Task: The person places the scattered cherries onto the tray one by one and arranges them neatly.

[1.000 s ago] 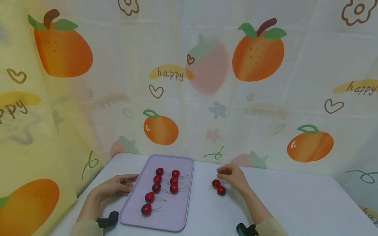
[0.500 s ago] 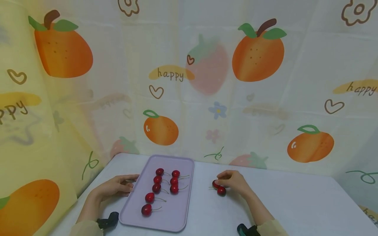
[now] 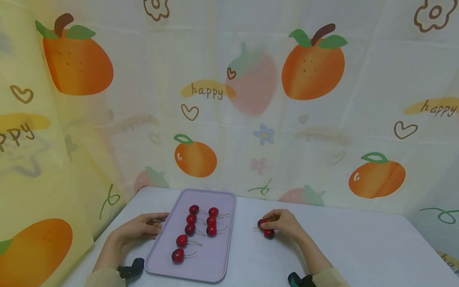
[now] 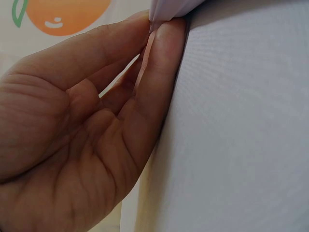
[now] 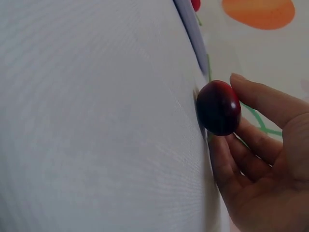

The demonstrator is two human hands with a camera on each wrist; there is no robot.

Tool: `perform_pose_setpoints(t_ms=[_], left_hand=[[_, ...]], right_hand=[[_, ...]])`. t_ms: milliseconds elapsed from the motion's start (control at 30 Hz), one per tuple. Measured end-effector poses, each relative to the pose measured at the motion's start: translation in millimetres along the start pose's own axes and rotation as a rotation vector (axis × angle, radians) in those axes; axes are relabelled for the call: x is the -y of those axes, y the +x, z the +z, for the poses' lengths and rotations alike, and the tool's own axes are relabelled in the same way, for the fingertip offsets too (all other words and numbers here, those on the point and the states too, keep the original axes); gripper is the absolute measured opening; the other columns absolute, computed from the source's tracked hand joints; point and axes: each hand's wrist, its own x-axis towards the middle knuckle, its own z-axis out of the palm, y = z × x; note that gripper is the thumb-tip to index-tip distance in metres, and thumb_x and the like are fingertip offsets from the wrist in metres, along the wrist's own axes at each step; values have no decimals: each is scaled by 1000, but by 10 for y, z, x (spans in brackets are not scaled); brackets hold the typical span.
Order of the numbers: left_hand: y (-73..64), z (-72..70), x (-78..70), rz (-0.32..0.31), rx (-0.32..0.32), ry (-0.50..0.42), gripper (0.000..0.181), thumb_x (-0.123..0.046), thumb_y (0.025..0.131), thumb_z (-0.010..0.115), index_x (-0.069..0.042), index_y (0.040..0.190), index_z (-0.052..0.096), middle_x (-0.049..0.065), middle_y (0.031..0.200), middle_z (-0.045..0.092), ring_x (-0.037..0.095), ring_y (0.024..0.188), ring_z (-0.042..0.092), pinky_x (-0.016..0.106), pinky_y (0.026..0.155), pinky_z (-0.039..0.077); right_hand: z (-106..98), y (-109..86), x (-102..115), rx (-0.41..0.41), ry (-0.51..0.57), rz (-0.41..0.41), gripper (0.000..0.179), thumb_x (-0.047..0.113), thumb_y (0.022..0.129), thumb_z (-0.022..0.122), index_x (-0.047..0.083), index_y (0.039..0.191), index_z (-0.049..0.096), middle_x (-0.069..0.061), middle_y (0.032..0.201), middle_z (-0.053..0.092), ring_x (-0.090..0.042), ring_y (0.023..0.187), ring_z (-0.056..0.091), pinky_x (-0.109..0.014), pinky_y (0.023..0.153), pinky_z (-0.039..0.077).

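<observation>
A lilac tray (image 3: 208, 263) lies on the white table, holding several red cherries (image 3: 178, 255) with stems. At its left edge, my left hand (image 3: 140, 226) pinches the rim between thumb and fingers; the left wrist view shows the tray edge (image 4: 169, 8) at the fingertips. To the right of the tray, two cherries sit close together on the table. My right hand (image 3: 285, 223) has thumb and fingertips around the farther cherry (image 3: 260, 222), partly covering it. The nearer cherry (image 3: 269, 234) appears large in the right wrist view, where it hides the farther one.
A printed fruit cloth (image 3: 251, 151) hangs behind the table and along its left side. White table surface (image 3: 358, 247) extends to the right of my right arm. Both wrists carry a dark strap-on device (image 3: 131, 268).
My right hand has come down and toward the near side from behind the two cherries, and its fingers have closed around the farther one. My left hand and the tray stay put.
</observation>
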Motion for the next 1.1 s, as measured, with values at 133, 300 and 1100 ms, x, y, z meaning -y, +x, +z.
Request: perform_pose_setpoints(t_ms=[133,300,1100], left_hand=[[-1,4,-5,-5,-3,0,70,-12,92,64,4,151,31,1,106,55,7,91,55,20,79,56],[-4,5,-7,0,-7,9,69,-13,92,64,4,151,32,2,110,56,7,92,56,21,79,56],[-5,2,-2,5,-2,24,68,-13,93,63,4,151,32,3,108,57,8,92,56,21,78,56]], right_hand=[[10,-4,4,-6,-7,-4,32,23,76,83,5,101,73,-5,89,73,-12,81,63,-26,71,50],[27,-9,9,-26,-22,-3,30,21,76,84,5,100,74,-5,88,73,-13,80,63,-26,70,50],[83,21,51,-134,6,22,22,19,80,81,10,99,75,-3,91,73,-15,83,61,-25,69,51]])
